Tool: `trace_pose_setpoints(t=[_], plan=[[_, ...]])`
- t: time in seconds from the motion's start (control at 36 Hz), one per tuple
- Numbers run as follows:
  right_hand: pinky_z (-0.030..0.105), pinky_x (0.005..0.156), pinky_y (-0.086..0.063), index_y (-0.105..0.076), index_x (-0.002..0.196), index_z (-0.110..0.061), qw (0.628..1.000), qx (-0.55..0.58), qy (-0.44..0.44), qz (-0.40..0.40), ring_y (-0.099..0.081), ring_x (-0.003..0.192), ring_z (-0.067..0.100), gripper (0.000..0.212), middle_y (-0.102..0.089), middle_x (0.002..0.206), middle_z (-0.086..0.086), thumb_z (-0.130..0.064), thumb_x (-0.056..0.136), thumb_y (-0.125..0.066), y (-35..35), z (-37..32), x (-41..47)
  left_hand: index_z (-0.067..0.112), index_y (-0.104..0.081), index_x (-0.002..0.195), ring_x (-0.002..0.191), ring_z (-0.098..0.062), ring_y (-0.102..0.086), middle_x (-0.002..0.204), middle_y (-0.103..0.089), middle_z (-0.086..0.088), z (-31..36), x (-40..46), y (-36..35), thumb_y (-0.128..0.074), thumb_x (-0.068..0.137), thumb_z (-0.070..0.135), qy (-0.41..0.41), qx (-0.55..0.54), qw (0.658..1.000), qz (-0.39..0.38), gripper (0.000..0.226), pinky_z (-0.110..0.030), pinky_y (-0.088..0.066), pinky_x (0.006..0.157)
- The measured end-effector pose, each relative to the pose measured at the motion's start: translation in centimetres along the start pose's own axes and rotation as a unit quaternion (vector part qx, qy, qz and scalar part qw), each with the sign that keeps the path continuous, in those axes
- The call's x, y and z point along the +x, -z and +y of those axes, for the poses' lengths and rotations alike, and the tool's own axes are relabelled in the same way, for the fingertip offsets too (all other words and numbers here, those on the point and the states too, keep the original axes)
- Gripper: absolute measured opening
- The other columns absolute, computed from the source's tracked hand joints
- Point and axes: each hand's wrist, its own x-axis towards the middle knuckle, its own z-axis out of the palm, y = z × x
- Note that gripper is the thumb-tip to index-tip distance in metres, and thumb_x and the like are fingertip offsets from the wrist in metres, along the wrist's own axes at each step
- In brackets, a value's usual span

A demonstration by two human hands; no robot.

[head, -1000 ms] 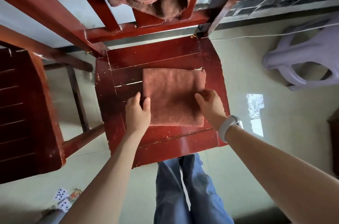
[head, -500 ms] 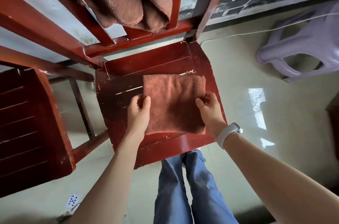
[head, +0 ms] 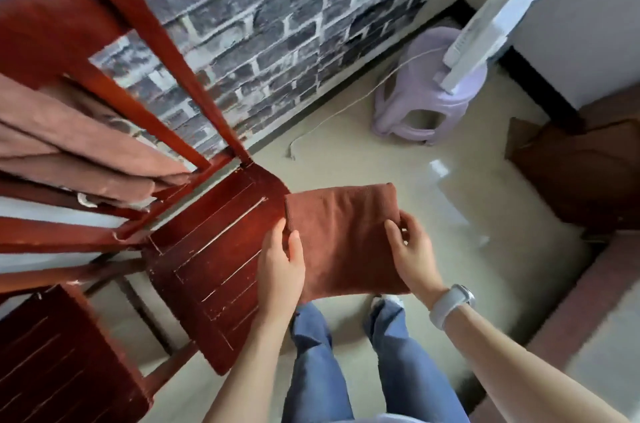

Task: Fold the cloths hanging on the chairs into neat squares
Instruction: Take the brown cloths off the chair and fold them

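A folded rust-brown cloth [head: 343, 235] is held in the air, off the right edge of the red wooden chair seat [head: 214, 249]. My left hand [head: 282, 266] grips its left edge with the thumb on top. My right hand [head: 414, 253] grips its right edge, a pale watch on that wrist. More brown cloths [head: 69, 149] hang over the chair's backrest [head: 159, 52] at the left.
A second red chair seat [head: 59, 353] sits at lower left. A lilac plastic stool [head: 429, 93] with a white device on it stands by the brick wall. A cord lies on the floor. Dark wooden furniture [head: 571, 169] is at right. My legs are below.
Both hands lifted the folded cloth off the chair seat and carried it to the right, past the seat edge. The view swung right.
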Motion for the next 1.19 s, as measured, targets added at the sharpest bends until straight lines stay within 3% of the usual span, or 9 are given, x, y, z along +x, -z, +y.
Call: trace_pose_setpoints(t=[0.19, 0.33, 0.5, 0.64, 0.89, 1.08, 1.19], plan=[[0.016, 0.072, -0.034, -0.055, 0.112, -0.002, 0.994, 0.038, 0.014, 0.103, -0.052, 0.085, 0.015, 0.023, -0.057, 0.095, 0.001, -0.013, 0.091, -0.052, 15.0, 0.7, 2.1, 0.005, -0.050, 0.127, 0.110, -0.026, -0.056, 0.123, -0.058, -0.014, 14.1, -1.5, -7.5, -0.047, 0.094, 0.019, -0.124, 0.034, 0.991, -0.036, 0.036, -0.030, -0.041, 0.091], [0.020, 0.077, -0.036, -0.053, 0.114, -0.009, 0.983, 0.056, 0.007, 0.172, -0.052, 0.088, 0.015, 0.024, -0.057, 0.094, -0.001, -0.018, 0.092, -0.052, 27.1, 3.2, 4.1, 0.005, -0.053, 0.123, 0.103, -0.030, -0.058, 0.116, -0.062, -0.014, 24.9, -3.8, -15.1, -0.049, 0.093, 0.017, -0.192, 0.019, 0.980, -0.048, 0.033, -0.037, -0.046, 0.086], [0.028, 0.087, -0.041, -0.052, 0.119, -0.010, 0.960, 0.085, -0.010, 0.268, -0.053, 0.095, 0.013, 0.028, -0.057, 0.101, -0.004, -0.021, 0.092, -0.050, 39.3, 7.1, 5.4, 0.010, -0.050, 0.128, 0.114, -0.030, -0.053, 0.125, -0.059, -0.013, 35.5, -7.0, -24.3, -0.047, 0.094, 0.020, -0.269, 0.033, 0.957, -0.102, 0.036, -0.032, -0.039, 0.091], [0.021, 0.083, -0.037, -0.051, 0.121, -0.010, 0.937, 0.111, -0.031, 0.329, -0.051, 0.095, 0.008, 0.030, -0.055, 0.103, -0.005, -0.021, 0.093, -0.049, 46.3, 10.3, 6.7, 0.008, -0.051, 0.128, 0.121, -0.026, -0.049, 0.129, -0.056, -0.011, 41.8, -8.1, -31.1, -0.047, 0.093, 0.018, -0.315, 0.038, 0.934, -0.165, 0.036, -0.028, -0.034, 0.099], [0.023, 0.084, -0.036, -0.053, 0.120, -0.009, 0.902, 0.162, -0.084, 0.391, -0.052, 0.099, 0.010, 0.030, -0.057, 0.104, -0.006, -0.021, 0.093, -0.049, 56.4, 15.1, 12.8, 0.012, -0.053, 0.125, 0.114, -0.024, -0.054, 0.125, -0.059, -0.007, 52.2, -7.4, -42.8, -0.048, 0.092, 0.018, -0.386, 0.065, 0.891, -0.231, 0.034, -0.026, -0.037, 0.094], [0.019, 0.083, -0.034, -0.052, 0.120, -0.007, 0.872, 0.186, -0.122, 0.436, -0.050, 0.099, 0.009, 0.029, -0.055, 0.104, -0.004, -0.018, 0.093, -0.049, 65.2, 17.7, 20.7, 0.014, -0.053, 0.126, 0.116, -0.023, -0.052, 0.127, -0.058, -0.005, 61.4, -5.5, -53.4, -0.048, 0.092, 0.020, -0.398, 0.066, 0.872, -0.278, 0.034, -0.024, -0.036, 0.093], [0.024, 0.089, -0.037, -0.051, 0.121, -0.008, 0.862, 0.201, -0.148, 0.441, -0.050, 0.103, 0.012, 0.031, -0.056, 0.109, -0.001, -0.020, 0.093, -0.049, 70.5, 18.9, 25.0, 0.019, -0.051, 0.126, 0.113, -0.022, -0.053, 0.125, -0.059, -0.004, 66.8, -4.5, -59.0, -0.047, 0.093, 0.024, -0.384, 0.083, 0.870, -0.300, 0.034, -0.025, -0.038, 0.091]])
